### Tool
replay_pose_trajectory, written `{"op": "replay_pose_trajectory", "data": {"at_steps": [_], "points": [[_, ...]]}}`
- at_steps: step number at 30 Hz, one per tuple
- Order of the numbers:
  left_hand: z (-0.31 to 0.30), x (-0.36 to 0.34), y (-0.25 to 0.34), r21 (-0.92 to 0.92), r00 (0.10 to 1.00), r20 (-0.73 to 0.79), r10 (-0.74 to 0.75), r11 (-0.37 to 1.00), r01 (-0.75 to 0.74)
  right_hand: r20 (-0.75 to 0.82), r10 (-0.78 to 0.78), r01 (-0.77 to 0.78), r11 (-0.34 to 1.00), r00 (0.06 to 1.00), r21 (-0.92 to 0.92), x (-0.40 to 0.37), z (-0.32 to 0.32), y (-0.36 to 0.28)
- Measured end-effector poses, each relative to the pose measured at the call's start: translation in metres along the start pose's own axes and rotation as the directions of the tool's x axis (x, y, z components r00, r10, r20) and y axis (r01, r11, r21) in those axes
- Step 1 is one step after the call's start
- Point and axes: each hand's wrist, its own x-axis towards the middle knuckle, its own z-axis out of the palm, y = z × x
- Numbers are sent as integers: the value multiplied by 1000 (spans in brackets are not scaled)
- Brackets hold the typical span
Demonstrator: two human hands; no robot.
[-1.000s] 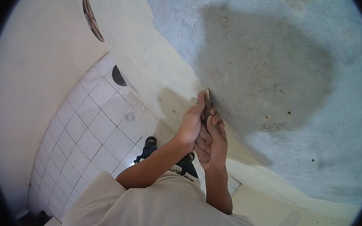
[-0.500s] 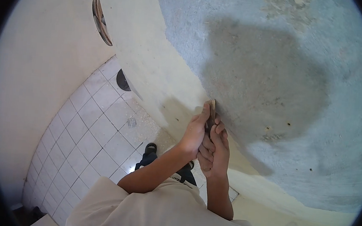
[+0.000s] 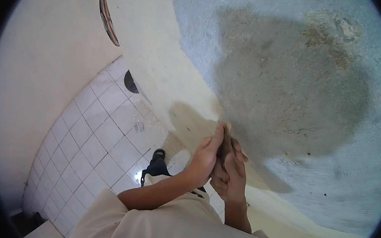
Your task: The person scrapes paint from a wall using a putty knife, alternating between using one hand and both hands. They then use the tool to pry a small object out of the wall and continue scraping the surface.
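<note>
Brownish and thin, the scraper (image 3: 227,135) stands upright between two hands, its top edge pressed against the wall just where cream paint (image 3: 158,67) meets bare grey plaster (image 3: 300,83). Only its upper part shows above the grip. The handle and the rest of the blade are buried in the fingers, so its full shape cannot be made out.

The left hand (image 3: 205,158) is clenched around the tool from the left, thumb stretched up along the blade. The right hand (image 3: 232,173) is wrapped against it from the right, fingers curled tight and overlapping the left. Both forearms rise from below the grip, the left one slanting in from the lower left and the right one coming up more steeply.

Above and to the right of the grip, the plaster carries a large darker patch. Directly below the grip lies a pale shirt (image 3: 168,227), cut off by the lower frame edge. A dark mark sits on the clothing just under the wrists, too small to read.

Down and left of the grip is a white tiled floor (image 3: 87,128), with a dark sandal (image 3: 157,155) partly hidden behind the left forearm. One tile bears a small greyish mark, which is illegible. Far up and left of the grip, a dark curved object (image 3: 109,18) sits on the wall, seen edge-on and hard to identify.
</note>
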Motion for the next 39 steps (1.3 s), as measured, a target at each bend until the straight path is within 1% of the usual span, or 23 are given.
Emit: {"op": "replay_pose_trajectory", "data": {"at_steps": [1, 2, 3, 4, 5, 6, 7, 8, 10, 12, 15, 16, 19, 21, 22, 25, 27, 28, 31, 34, 36, 39], "points": [[-4, -7, -2, 128, 993, 102, 56, 989, -69, 148, -3, 10, 999, 989, -50, -8, -15, -2], [-10, -14, 0, 250, 972, 211, 100, 956, -153, 188, -4, 24, 994, 982, -102, -18, -29, -3], [-20, -21, 8, 526, 942, 239, 237, 783, -331, 232, -4, 40, 988, 973, -152, -28, -43, -4], [-33, -31, 22, 739, 887, 302, 349, 503, -449, 278, 2, 55, 979, 961, -199, -36, -55, -6], [-45, -42, 38, 861, 820, 388, 421, 152, -486, 239, -14, 77, 964, 971, -256, -41, -67, -8], [-52, -52, 50, 872, 753, 488, 441, -224, -435, 205, -30, 93, 947, 978, -306, -46, -77, -7], [-55, -62, 60, 860, 717, 510, 475, -274, -430, 173, -44, 104, 931, 984, -350, -50, -82, -4], [-58, -73, 72, 846, 678, 533, 506, -329, -420, 130, -78, 121, 921, 988, -370, -49, -73, -8], [-61, -95, 86, 803, 588, 595, 548, -427, -416, 159, -106, 162, 902, 982, -401, -43, -71, -2], [-56, -108, 89, 736, 480, 677, 559, -514, -440, 239, -119, 216, 872, 964, -439, -36, -55, 0], [-51, -122, 85, 676, 341, 730, 592, -553, -488, 304, -174, 308, 820, 937, -483, -30, -25, 0], [-48, -127, 85, 675, 313, 727, 611, -552, -490, 316, -194, 336, 801, 929, -496, -29, -15, 0], [-43, -139, 79, 667, 228, 716, 660, -549, -504, 238, -216, 307, 824, 947, -476, -33, 7, 1], [-45, -146, 75, 661, 187, 708, 681, -545, -516, 204, -250, 318, 830, 947, -459, -35, 17, 5], [-45, -149, 75, 657, 182, 709, 681, -545, -521, 186, -265, 322, 834, 946, -449, -37, 21, 8], [-47, -157, 77, 640, 172, 720, 672, -547, -540, 151, -277, 314, 870, 949, -380, -42, 27, 21], [-48, -160, 82, 620, 167, 735, 658, -550, -559, 155, -294, 331, 870, 943, -366, -42, 33, 28], [-48, -162, 83, 639, 188, 719, 669, -532, -555, 153, -303, 338, 870, 941, -360, -43, 35, 31], [-48, -163, 83, 681, 251, 686, 683, -481, -552, 195, -385, 429, 851, 902, -305, -42, 39, 29], [-48, -163, 87, 696, 304, 677, 670, -450, -559, 242, -478, 531, 808, 844, -255, -43, 53, 21], [-48, -160, 89, 697, 324, 679, 659, -438, -568, 282, -528, 594, 760, 801, -263, -40, 60, 19], [-46, -160, 96, 694, 381, 691, 614, -417, -587, 342, -579, 670, 674, 740, -311, -39, 81, 8]]}}
